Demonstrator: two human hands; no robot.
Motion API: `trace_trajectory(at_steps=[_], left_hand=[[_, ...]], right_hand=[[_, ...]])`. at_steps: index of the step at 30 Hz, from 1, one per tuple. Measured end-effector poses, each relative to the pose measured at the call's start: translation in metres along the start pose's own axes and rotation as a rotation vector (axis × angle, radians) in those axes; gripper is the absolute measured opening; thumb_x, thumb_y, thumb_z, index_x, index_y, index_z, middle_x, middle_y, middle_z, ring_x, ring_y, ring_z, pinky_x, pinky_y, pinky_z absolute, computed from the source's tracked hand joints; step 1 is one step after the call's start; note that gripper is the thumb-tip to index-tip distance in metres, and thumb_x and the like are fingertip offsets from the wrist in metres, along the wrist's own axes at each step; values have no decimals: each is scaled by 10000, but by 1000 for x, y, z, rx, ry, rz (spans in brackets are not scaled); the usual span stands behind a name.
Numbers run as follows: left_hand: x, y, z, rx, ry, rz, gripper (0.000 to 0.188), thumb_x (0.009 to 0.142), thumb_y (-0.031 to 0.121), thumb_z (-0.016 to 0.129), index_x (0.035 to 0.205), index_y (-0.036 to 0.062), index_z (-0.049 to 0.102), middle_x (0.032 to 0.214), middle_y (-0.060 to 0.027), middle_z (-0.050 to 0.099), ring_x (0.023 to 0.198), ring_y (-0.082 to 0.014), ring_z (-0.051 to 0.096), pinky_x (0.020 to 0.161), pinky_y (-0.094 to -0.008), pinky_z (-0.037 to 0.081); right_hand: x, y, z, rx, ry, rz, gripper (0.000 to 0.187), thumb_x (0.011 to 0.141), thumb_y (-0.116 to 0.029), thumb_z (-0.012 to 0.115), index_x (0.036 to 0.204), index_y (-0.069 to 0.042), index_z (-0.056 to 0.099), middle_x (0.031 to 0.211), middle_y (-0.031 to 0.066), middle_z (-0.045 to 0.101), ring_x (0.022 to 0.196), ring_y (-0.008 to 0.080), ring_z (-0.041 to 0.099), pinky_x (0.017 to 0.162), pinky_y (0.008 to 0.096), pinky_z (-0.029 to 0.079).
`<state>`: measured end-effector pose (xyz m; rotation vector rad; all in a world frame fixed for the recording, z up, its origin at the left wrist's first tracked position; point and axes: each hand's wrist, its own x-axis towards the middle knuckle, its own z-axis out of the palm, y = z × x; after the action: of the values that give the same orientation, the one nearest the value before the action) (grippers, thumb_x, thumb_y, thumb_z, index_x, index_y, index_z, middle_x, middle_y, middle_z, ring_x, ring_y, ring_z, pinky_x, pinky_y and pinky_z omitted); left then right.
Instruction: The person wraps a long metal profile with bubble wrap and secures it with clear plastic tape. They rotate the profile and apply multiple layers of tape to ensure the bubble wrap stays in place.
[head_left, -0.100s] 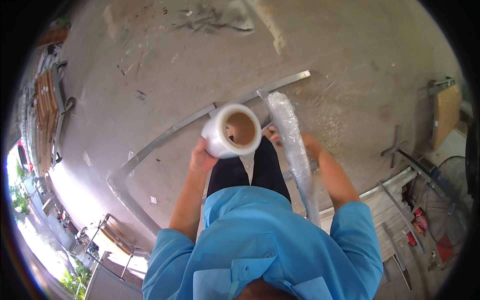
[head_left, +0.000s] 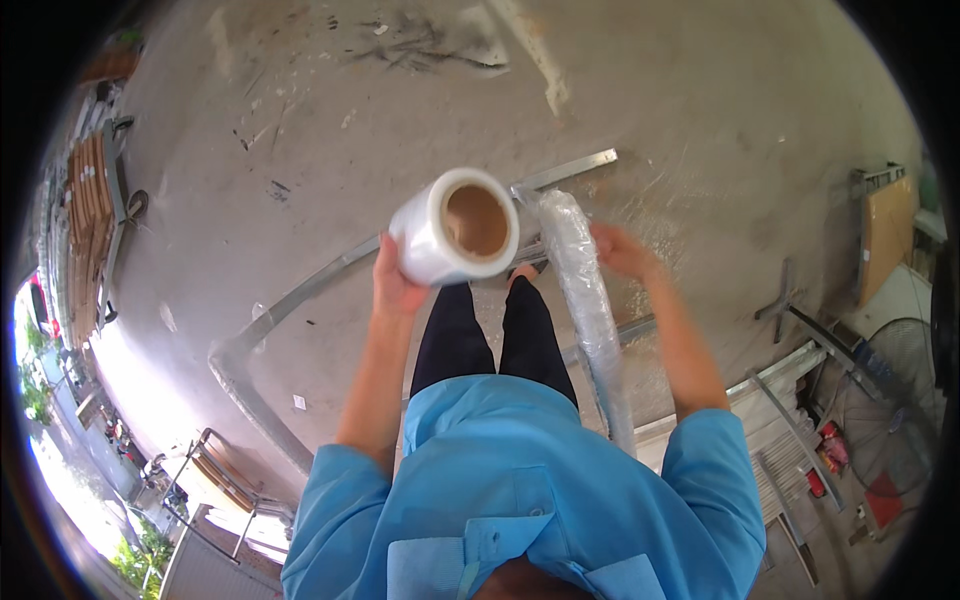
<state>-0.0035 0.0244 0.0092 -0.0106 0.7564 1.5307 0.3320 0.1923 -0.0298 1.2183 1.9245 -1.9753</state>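
Observation:
My left hand (head_left: pixel 398 280) grips a roll of clear stretch film (head_left: pixel 428 238) at its left side, and the brown cardboard core (head_left: pixel 477 222) faces up toward me. Right of the roll, a long leg wrapped in film (head_left: pixel 584 285) slants from above my feet down along my right side. My right hand (head_left: pixel 622 250) is at the right edge of this wrapped piece, near its upper end. Motion smears its fingers, and some are hidden, so their grip is unclear. Behind the roll lies a metal frame (head_left: pixel 330 277), partly wrapped in film at its left corner.
On the right are a black stand (head_left: pixel 785 300), a fan cage (head_left: pixel 895 370) and metal bars (head_left: pixel 790 430). A brown panel (head_left: pixel 885 240) leans farther right. Stacked brown boards (head_left: pixel 92 205) stand at the left, with a metal-framed rack (head_left: pixel 225 470) below them.
The film roll in my left hand has risen and tilted slightly. My right hand has moved from behind the wrapped piece up to its right side.

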Motion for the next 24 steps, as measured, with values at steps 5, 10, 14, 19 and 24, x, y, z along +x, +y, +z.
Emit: trace_trajectory(at_steps=[5,10,14,19,24], left_hand=[[97,-4,43,-77,77,20,595,976,511,503,1358,54,486,1349,-129,558,1244,-311,539,1081,-498,400],[156,-21,85,-147,-16,-161,661,945,527,547,1397,55,452,1380,-150,536,1256,-326,533,1081,-536,403],[183,-40,104,-161,-104,-263,670,920,529,593,1384,62,470,1352,-143,553,1246,-334,537,1052,-559,425],[200,-45,117,340,124,-259,519,955,359,621,1344,42,491,1250,-137,591,1099,-254,608,942,-429,505],[116,-51,103,979,-11,60,348,969,223,593,1254,23,600,1244,-128,628,1134,-235,600,1022,-366,432]], right_hand=[[8,-127,-60,45,275,-255,694,866,26,612,1484,-158,357,1359,85,541,1159,203,579,1004,420,483],[43,-213,-77,-1025,525,-788,782,710,15,713,1397,-278,480,1426,8,494,1197,288,560,1003,430,483],[69,-226,-91,-1362,360,-911,582,742,-22,662,1250,-298,596,1268,-13,585,1087,262,602,914,392,516],[89,-180,-119,-1426,229,-748,493,783,-61,593,1220,-284,632,1074,-20,633,888,231,619,766,368,545],[64,-109,-147,-1458,146,-599,414,797,-73,588,1160,-261,660,1003,10,624,880,229,610,768,348,523]])
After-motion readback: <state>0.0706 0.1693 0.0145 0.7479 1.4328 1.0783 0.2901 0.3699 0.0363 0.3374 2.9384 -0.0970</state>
